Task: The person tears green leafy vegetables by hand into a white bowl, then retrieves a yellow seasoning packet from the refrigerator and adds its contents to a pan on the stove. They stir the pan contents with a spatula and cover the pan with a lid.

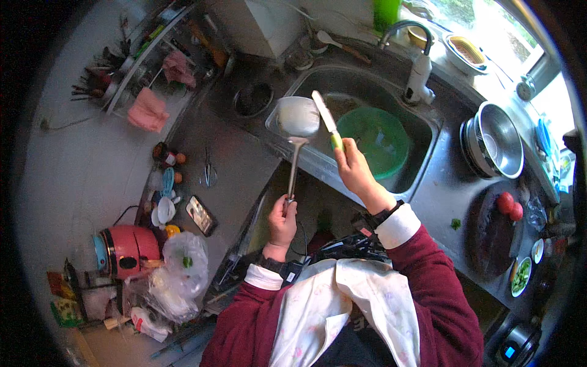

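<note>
My left hand is closed round the handle of a metal wok spatula, held up with its broad, shiny head at the sink's near left edge. In my right hand is a small knife with a green handle and a pale blade. Its blade points up and away, close beside the spatula head; I cannot tell whether they touch. Beyond my right hand, a green basin sits in the metal sink. What lies in the basin is unclear.
A faucet stands behind the sink. To the right are stacked metal bowls, a dark round chopping board with tomatoes, and a bowl of chopped greens. On the left lie a phone, scissors and a red appliance.
</note>
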The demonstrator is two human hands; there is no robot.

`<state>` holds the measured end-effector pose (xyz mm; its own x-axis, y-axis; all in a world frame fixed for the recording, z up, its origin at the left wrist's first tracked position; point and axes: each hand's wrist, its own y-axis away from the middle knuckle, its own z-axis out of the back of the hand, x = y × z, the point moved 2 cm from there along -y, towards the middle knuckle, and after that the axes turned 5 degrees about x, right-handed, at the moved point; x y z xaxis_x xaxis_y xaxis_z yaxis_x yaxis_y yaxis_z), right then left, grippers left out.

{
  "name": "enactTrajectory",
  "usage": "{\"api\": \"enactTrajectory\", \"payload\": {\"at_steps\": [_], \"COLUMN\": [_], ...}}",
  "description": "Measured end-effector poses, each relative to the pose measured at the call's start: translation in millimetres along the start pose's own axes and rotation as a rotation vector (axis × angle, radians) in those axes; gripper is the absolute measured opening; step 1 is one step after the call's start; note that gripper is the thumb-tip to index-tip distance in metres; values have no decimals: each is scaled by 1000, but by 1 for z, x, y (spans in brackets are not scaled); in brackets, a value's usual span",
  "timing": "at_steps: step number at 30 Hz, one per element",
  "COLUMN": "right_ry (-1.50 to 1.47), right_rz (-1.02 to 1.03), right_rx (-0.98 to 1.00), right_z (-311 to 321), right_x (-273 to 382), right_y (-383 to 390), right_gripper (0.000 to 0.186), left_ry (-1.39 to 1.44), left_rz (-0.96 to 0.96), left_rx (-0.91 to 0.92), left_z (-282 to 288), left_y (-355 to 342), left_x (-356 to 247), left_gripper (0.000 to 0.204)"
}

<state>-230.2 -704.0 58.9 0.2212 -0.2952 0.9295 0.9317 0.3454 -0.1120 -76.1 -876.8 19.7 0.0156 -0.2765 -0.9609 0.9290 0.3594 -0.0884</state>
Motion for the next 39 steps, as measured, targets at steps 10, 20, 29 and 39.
{"api": "enactTrajectory", "payload": {"at_steps": [10,20,29,39], "right_ry": [-75,28,39,136], "right_rz": [-38,-84,-23,-244], "right_rx": [-127,0,-71,-178], "right_z": [-17,-8,1,5], "right_x": [-38,-48,-51,-54], "right_y": [-87,-112,-118,-129], "right_gripper": [23,24,23,27], "left_ry": [-144,-68,-127,-171], "left_rz": [135,217,288,169], "left_rx": [223,309,277,191], "left_z": [38,34,40,49], "left_y": [-125,-157,-156,-152], "left_x": [22,29,29,32], "left_gripper": [23,19,19,22]}}
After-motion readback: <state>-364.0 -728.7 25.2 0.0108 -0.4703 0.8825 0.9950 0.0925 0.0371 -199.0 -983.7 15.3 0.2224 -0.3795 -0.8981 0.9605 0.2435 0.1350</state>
